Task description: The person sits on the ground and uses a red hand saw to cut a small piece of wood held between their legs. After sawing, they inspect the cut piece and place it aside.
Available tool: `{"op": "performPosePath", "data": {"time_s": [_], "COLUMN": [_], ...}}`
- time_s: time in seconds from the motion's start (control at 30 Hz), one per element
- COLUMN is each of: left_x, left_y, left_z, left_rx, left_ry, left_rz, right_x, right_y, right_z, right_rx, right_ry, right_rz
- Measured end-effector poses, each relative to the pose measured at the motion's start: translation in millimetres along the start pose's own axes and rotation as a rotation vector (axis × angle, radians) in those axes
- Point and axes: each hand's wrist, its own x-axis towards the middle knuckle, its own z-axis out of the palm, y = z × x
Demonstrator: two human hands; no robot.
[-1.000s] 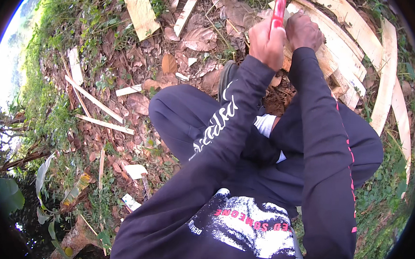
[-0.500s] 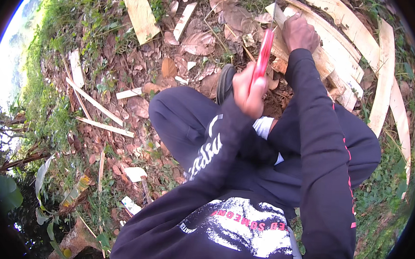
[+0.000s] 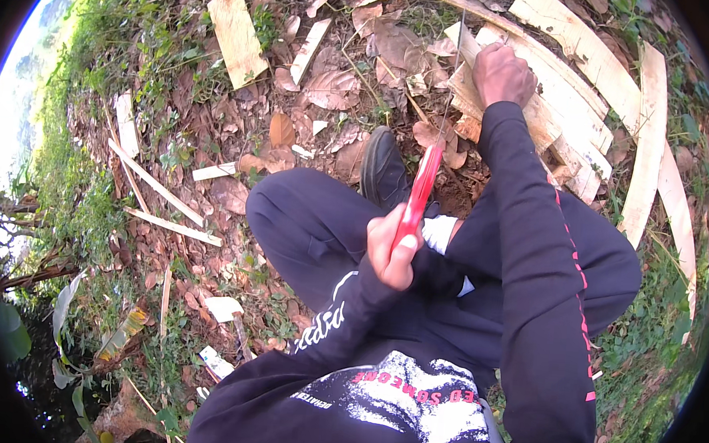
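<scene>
My left hand [image 3: 393, 248] is closed round the red handle of a saw [image 3: 425, 181], held low above my crossed legs. The saw's thin blade, seen nearly edge-on, runs away from me to the left end of a pale wooden board [image 3: 467, 47]. On that board my right hand [image 3: 504, 75] presses down with curled fingers, just right of the blade. Beneath it lies a stack of pale boards [image 3: 546, 123]. Whether the blade's teeth touch the wood is too fine to tell.
My shoe [image 3: 383, 171] is close left of the saw handle. Long curved wood strips [image 3: 648, 149] lie to the right. A short plank [image 3: 236, 37] and several offcuts [image 3: 160, 183] are scattered on leaf litter at the left. Green plants [image 3: 70, 142] border the ground.
My left hand has drawn the saw back toward my body, down and slightly left. My right hand stays on the board; the whole view has shifted slightly.
</scene>
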Motion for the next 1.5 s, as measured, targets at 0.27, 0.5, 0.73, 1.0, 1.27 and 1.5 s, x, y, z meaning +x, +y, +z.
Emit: {"op": "performPosePath", "data": {"time_s": [0.27, 0.5, 0.73, 1.0, 1.27, 1.5], "left_x": [112, 47, 46, 34, 13, 21], "left_y": [-32, -16, -27, -10, -14, 19], "left_z": [37, 14, 12, -9, -40, -68], "left_rx": [0.046, -0.005, -0.002, -0.075, 0.062, 0.035], "left_ry": [-0.039, -0.021, -0.031, 0.090, 0.063, -0.001], "left_rz": [0.077, 0.032, -0.036, -0.235, -0.095, -0.148], "right_x": [0, -1, 4, 0, -7, -22], "right_y": [0, -1, -1, -4, -8, 18], "right_z": [11, 7, 5, 9, -8, -2], "right_rx": [-0.055, -0.019, 0.005, -0.017, 0.107, 0.195], "right_ry": [0.196, 0.183, 0.122, 0.125, -0.003, 0.229], "right_rz": [-0.008, -0.001, 0.000, 0.027, 0.014, -0.653]}}
